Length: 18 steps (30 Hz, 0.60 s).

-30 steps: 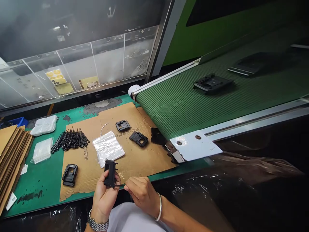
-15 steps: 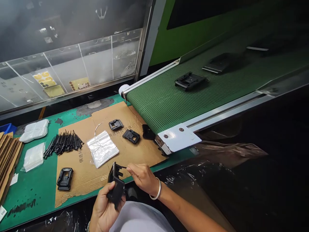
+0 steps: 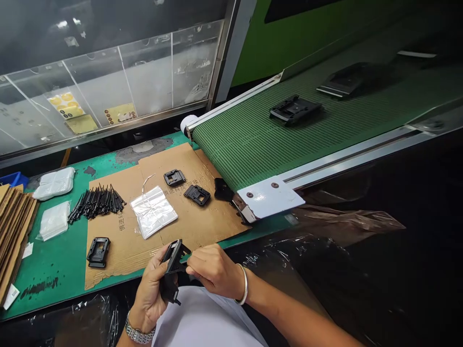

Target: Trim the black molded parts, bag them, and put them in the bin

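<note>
My left hand [image 3: 150, 289] is wrapped round a black plastic bracket [image 3: 170, 279], held tilted above my lap at the table's front edge. My right hand [image 3: 213, 270] is closed, its fingertips pinched at the bracket's right side; what lies between them is hidden. Beyond my hands, a stack of clear plastic bags [image 3: 154, 211] rests on a flattened cardboard sheet [image 3: 202, 226]. Similar black frame-like parts lie on the cardboard: one at the left [image 3: 98, 252], one behind the bags [image 3: 174, 177] and one to their right [image 3: 197, 194]. Thin black pins [image 3: 97, 201] form a heap left of the bags.
A green conveyor belt [image 3: 246, 140] slopes in from the right, carrying black parts [image 3: 295, 110]; its white end plate [image 3: 267, 198] overhangs the table. Bundles of bags [image 3: 54, 183] and stacked cardboard [image 3: 16, 231] are at the left. Behind stands a panel with clear pockets [image 3: 144, 82].
The bracket has turned in my left hand. My right fingertips have come closer in against its side. The view has shifted slightly, and the left wrist's watch now shows more.
</note>
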Available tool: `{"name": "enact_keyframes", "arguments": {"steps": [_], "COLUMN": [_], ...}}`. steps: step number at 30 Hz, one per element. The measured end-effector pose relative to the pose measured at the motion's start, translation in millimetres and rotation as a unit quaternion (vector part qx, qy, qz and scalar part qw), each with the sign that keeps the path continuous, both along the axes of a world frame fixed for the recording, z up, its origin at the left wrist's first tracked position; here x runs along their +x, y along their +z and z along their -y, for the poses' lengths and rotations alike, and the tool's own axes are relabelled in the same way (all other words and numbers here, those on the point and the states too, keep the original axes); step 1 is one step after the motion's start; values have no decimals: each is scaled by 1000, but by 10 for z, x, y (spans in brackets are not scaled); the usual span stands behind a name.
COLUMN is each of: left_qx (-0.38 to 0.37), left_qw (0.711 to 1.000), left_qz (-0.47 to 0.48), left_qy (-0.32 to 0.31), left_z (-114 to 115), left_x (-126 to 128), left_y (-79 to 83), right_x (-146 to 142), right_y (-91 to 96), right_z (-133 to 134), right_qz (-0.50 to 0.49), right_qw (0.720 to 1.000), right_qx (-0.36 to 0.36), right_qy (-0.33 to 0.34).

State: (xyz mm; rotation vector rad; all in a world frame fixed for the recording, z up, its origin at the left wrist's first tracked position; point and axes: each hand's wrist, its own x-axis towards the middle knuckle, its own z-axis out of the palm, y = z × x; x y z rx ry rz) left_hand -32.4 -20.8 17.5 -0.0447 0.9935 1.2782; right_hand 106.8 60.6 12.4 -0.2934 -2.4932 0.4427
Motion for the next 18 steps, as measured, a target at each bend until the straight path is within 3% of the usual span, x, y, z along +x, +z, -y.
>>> {"name": "enact_keyframes", "arguments": {"steps": [8, 13, 18], "left_qx": [-15, -8, -14], "left_qw": [1000, 1000, 997], "left_qz": [-4, -5, -49], "left_qy": [-10, 15, 63], "left_z": [14, -23, -84], "left_x": [-18, -53, -21], "left_y": [-135, -161, -161], "right_x": [70, 139, 89], "right_y": [-35, -37, 2], "right_z": [-12, 14, 11], "right_qz": [27, 31, 21], "right_qw": [998, 996, 1000], "right_qx": [36, 37, -9], "right_qy": [43, 77, 17]}}
